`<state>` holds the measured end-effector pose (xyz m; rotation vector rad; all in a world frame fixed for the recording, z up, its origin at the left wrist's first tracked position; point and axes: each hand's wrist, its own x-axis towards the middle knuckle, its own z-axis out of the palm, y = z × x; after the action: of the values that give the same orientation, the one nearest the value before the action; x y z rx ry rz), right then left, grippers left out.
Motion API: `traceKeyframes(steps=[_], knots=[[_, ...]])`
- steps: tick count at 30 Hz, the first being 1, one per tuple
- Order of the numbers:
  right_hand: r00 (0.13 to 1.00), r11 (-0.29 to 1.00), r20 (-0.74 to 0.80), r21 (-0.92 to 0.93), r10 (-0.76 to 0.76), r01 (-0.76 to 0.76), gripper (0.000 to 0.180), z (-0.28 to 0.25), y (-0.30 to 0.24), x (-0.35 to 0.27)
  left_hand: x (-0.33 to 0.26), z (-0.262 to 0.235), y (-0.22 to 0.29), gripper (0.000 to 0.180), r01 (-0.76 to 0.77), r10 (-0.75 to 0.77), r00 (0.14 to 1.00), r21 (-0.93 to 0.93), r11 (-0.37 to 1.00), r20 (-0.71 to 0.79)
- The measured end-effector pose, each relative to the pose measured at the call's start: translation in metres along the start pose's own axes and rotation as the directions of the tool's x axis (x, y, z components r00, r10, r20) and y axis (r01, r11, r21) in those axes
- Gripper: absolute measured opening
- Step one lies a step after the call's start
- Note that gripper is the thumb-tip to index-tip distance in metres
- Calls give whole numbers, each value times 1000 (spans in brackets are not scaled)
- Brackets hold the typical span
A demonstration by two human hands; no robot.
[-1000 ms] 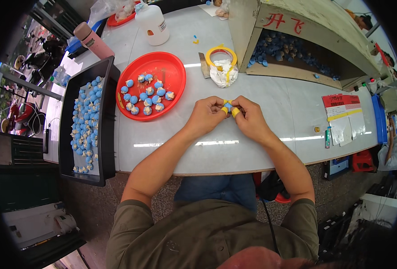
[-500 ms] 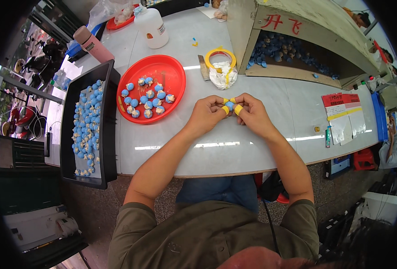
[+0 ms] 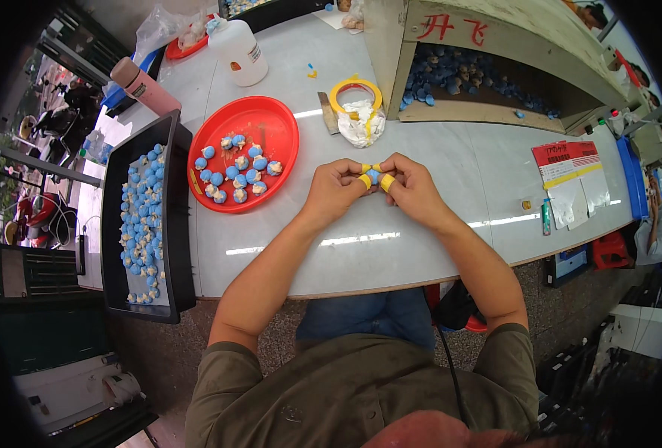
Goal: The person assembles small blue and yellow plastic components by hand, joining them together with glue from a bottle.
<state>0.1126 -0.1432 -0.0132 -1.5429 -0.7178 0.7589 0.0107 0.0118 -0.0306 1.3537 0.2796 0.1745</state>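
Observation:
Between my two hands, above the middle of the table, is a small blue ball-shaped piece (image 3: 373,177). My left hand (image 3: 331,193) pinches it from the left and my right hand (image 3: 419,196) from the right. Yellow tape wraps the thumbs and forefingers that press on it; the fingers hide much of the piece. To the left, a round red tray (image 3: 271,123) carries several blue balls (image 3: 240,181) with cream-coloured ragged parts. Many similar balls lie in a black bin (image 3: 175,246) farther left.
Beyond my hands lie a yellow tape roll (image 3: 376,93), crumpled white tissue (image 3: 362,132) and a flat blade-like strip (image 3: 327,112). A white jug (image 3: 235,56) and pink bottle (image 3: 148,88) stand far left. A wooden box (image 3: 465,118) holds blue pieces; papers (image 3: 570,179) lie right.
The whole view has shifted and turned slightly, so the table things sit a little farther left. Both hands keep their pinch on the blue piece, with barely any finger movement.

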Motion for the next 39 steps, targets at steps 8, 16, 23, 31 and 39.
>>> traceKeyframes(steps=[8, 16, 23, 31, 39], knots=[[999, 1000, -38, -2, -7, 7, 8, 3, -3, -1, 1, 3, -2, 20, -23, 22, 1000, -65, 998, -18], [997, 997, -41, -31, -65, 64, 8, 3, 3, -1, 0, 3, -2, 18, -19, 18, 1000, -80, 997, -14], [988, 986, -76, -105, -136, 128, 10, 6, 13, -1, -1, 4, -4, 16, -22, 21, 999, -47, 999, -35], [981, 978, -99, -143, -165, 150, 12, 7, 14, -1, -1, 3, -5, 17, -35, 33, 999, -96, 995, -27], [981, 971, -80, -180, -175, 158, 13, 7, 8, -2, 0, 2, -3, 19, -24, 21, 999, -78, 997, -37]])
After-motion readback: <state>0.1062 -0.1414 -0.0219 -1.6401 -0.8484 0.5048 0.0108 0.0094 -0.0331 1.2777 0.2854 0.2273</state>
